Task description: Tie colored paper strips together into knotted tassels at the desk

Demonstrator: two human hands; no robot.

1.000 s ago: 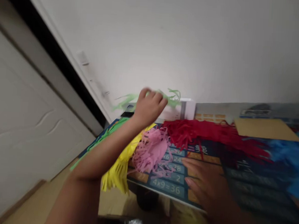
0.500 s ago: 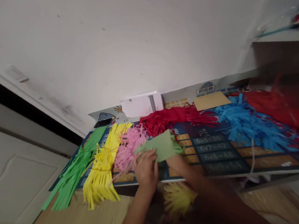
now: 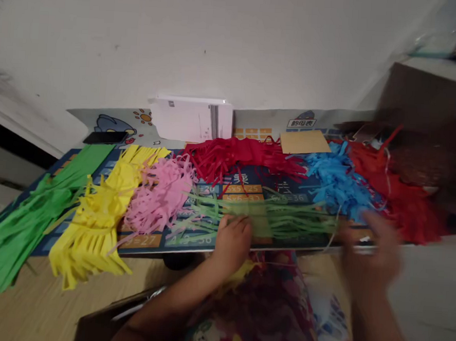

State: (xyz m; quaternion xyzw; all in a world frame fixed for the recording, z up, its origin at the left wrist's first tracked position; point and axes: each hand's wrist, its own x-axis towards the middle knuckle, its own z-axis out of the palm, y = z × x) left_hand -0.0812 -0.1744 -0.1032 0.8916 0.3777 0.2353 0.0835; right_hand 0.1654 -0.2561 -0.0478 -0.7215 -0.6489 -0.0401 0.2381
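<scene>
My left hand [image 3: 233,243] is closed at the near edge of a light green fringed paper strip [image 3: 244,211], fingers curled on its solid middle band. The green fringes lie spread left and right across the dark printed mat [image 3: 146,241]. My right hand [image 3: 372,251], smeared by motion, hovers by the right fringe ends and the blue fringed paper [image 3: 333,179]. A thin white string [image 3: 331,233] hangs near its fingers; I cannot tell whether they touch it. The pink fringed paper [image 3: 160,194] lies left of the green strip, partly meeting its fringes.
Yellow fringed paper [image 3: 102,204] and bright green fringed paper [image 3: 43,210] hang over the left front edge. Crimson fringed paper [image 3: 244,158], a tan card [image 3: 305,142], a white box [image 3: 194,121] and a black phone [image 3: 105,137] lie along the back. Red fringed paper [image 3: 399,201] is right.
The light green paper was doubled over in my left hand and now lies spread on the mat. My right hand has moved right, away from it. The view has shifted.
</scene>
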